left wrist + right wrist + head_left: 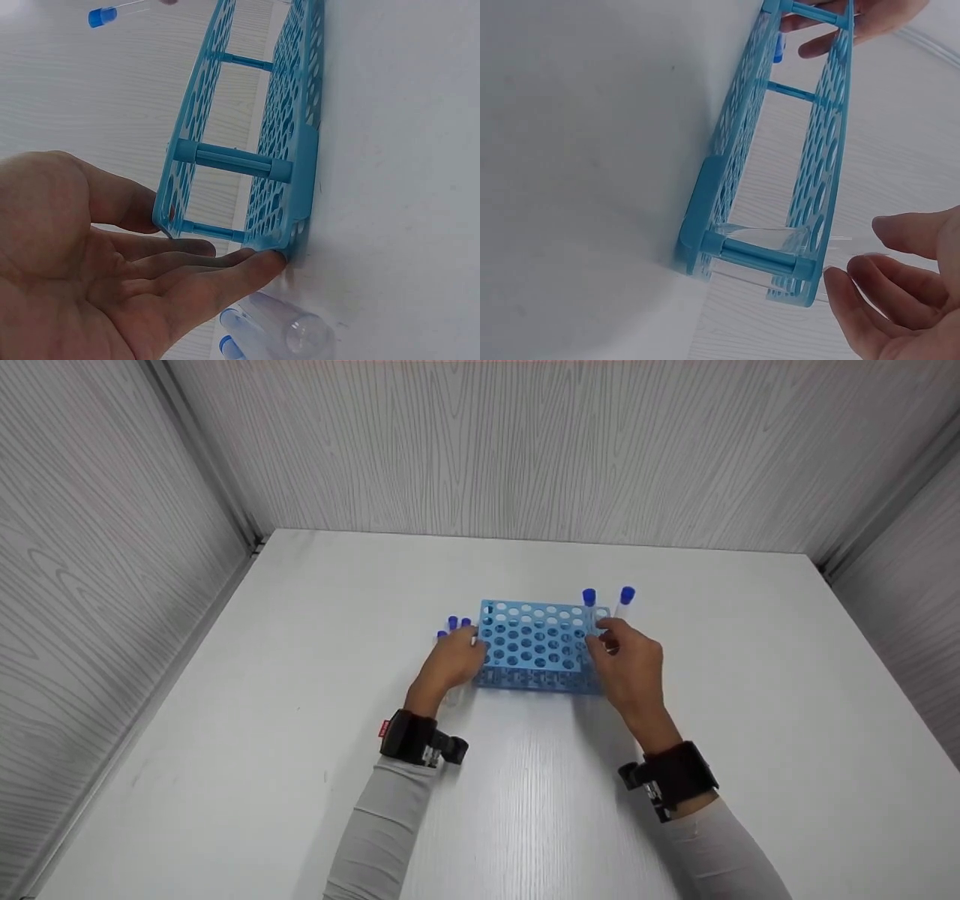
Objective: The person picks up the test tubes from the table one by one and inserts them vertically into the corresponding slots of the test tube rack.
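Observation:
A light-blue test tube rack [525, 667] with rows of round holes stands on the white table. At its left end my left hand [454, 656] holds it, thumb at the upper plate's corner and fingers reaching down to the lower plate [281, 217]. My right hand [630, 664] is at the right end, thumb and fingers curled round a clear test tube [765, 238] that stands in the rack. Its blue cap [589, 597] rises above the hand. A second blue cap [627, 595] tops a tilted tube, its lower part hidden behind my right hand.
Several blue-capped tubes [307, 334] are just left of the rack, partly behind my left hand. Grey wood-grain panels [480, 450] wall the table at the back and both sides. Each wrist wears a black camera strap [679, 780].

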Tool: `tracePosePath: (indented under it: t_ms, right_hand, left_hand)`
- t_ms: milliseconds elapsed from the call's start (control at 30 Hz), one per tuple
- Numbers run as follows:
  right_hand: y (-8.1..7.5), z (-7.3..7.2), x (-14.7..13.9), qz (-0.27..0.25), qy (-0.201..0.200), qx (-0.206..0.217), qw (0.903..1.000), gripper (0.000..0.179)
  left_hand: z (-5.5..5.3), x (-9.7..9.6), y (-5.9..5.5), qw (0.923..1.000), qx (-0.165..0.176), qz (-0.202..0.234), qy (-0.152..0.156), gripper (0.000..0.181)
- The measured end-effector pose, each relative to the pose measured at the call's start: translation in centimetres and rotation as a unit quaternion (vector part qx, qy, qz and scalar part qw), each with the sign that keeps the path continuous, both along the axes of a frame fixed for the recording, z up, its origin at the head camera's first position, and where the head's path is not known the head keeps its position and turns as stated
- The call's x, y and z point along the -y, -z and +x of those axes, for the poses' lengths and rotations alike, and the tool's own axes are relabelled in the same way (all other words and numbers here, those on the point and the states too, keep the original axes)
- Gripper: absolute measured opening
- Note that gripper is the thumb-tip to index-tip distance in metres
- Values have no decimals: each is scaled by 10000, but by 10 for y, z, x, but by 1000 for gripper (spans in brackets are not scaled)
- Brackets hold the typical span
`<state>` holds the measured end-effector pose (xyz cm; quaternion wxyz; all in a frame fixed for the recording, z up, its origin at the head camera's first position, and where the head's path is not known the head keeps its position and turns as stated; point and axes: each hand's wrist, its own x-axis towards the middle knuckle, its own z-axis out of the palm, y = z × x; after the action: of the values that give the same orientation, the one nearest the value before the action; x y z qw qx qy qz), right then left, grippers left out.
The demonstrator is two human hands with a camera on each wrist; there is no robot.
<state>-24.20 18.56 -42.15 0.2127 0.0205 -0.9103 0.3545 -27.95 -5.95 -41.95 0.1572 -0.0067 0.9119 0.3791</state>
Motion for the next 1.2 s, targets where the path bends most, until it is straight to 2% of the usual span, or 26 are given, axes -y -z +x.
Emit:
tracePosePath:
  t_ms: [167,300,933,1200]
  right_hand:
    - [1,0,0,-38,-108,-254,9996,24]
    - [1,1,0,-109,-136,-298,9994,23]
    - [-4,4,0,-128,13,-40,9999,22]
    - [-7,4,0,-30,140,90,9999,21]
  left_hand:
    - [0,0,1,10000,-47,-46,13,53]
    - [0,0,1,10000,-38,-42,11,54]
    - [-1,0,2,9999,-90,-44,58,54]
    - [-1,-1,1,10000,91,10,-30,55]
